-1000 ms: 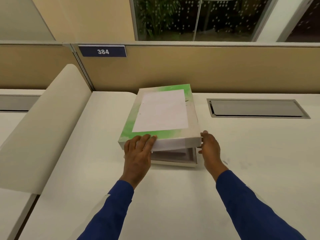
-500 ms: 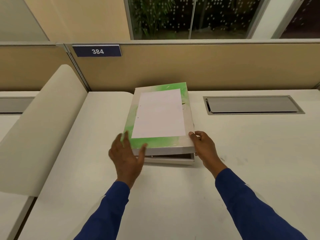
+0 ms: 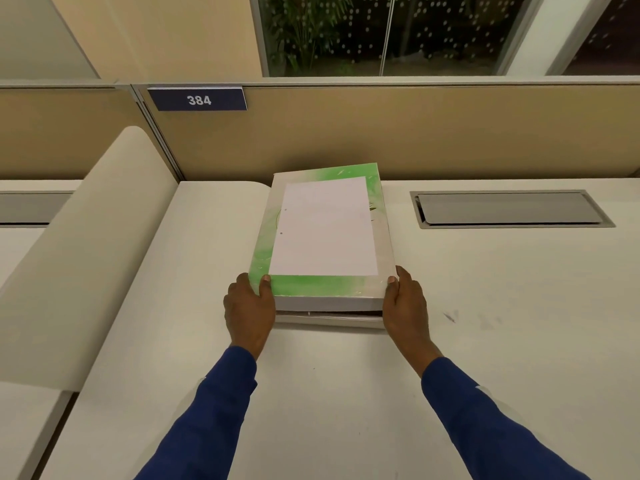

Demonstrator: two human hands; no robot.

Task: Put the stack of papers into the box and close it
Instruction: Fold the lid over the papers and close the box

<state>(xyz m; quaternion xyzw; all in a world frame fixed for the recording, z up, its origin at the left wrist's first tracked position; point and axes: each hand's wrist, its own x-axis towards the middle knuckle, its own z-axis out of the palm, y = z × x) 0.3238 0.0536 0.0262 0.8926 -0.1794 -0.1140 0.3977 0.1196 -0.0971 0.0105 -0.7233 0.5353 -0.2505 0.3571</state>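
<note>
Both hands [image 3: 250, 308] on box lid [image 3: 323, 233], narrow gap above base [image 3: 329, 319].

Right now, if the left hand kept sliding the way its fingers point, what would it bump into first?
Nothing soon, it seems. The left hand grips the box lid's near left corner, fingers pointing away along that side. Ahead lies bare desk, then the tan partition. Depth is hard to judge.

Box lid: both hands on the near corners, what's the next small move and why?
Probably press the lid straight down at the near edge. A dark gap shows between it and the box base, so it isn't seated. The left hand and right hand already grip both near corners, thumbs on top.
</note>
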